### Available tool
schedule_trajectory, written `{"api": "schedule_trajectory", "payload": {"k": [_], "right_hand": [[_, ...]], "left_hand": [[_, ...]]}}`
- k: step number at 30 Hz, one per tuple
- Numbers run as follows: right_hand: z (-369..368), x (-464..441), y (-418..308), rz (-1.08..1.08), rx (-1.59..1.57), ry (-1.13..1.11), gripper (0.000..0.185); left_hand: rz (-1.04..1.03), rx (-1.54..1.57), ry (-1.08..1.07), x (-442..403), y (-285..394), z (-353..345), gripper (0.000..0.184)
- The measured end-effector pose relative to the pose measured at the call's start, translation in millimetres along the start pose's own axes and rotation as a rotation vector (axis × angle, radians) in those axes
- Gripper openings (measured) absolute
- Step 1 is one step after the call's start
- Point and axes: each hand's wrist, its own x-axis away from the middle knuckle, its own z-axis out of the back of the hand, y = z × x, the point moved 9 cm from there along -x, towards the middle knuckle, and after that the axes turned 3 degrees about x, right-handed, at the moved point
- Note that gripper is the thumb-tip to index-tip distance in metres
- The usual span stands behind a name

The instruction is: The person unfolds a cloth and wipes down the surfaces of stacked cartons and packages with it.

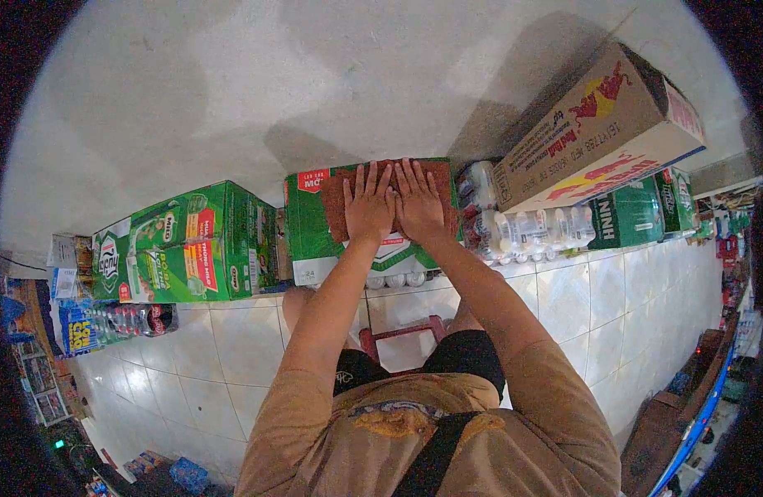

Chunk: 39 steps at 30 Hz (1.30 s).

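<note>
My left hand [369, 203] and my right hand [418, 200] lie flat, side by side, with fingers stretched out and thumbs close together. Both press on a reddish-brown cloth [333, 203], spread over the top of a green and white carton [308, 236]. A red label shows at the carton's upper left corner. Part of the cloth is hidden under my palms. Can ends show below the carton's near edge.
Left of the carton stand green Milo and Huda boxes [187, 244]. On the right are shrink-wrapped bottles [547, 228], a tilted Red Bull carton [605, 137] and a green box [625, 217]. A small red stool [404, 335] is between my legs, and a wall [315, 83] rises behind.
</note>
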Motion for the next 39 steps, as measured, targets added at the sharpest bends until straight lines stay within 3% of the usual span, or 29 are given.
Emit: {"api": "schedule_trajectory", "payload": {"k": [22,28,39], "right_hand": [[3,2,0,0.024,0.000,0.039,0.061],[-2,1,1,-0.005,0.097,-0.042,0.059],[-3,19,3,-0.024,0.029,0.043,0.059]], "left_hand": [[0.013,-0.025,-0.034,0,0,0,0.053],[0.008,-0.008,0.001,0,0,0,0.053],[0.012,0.028,0.018,18,8,5,0.053]]}}
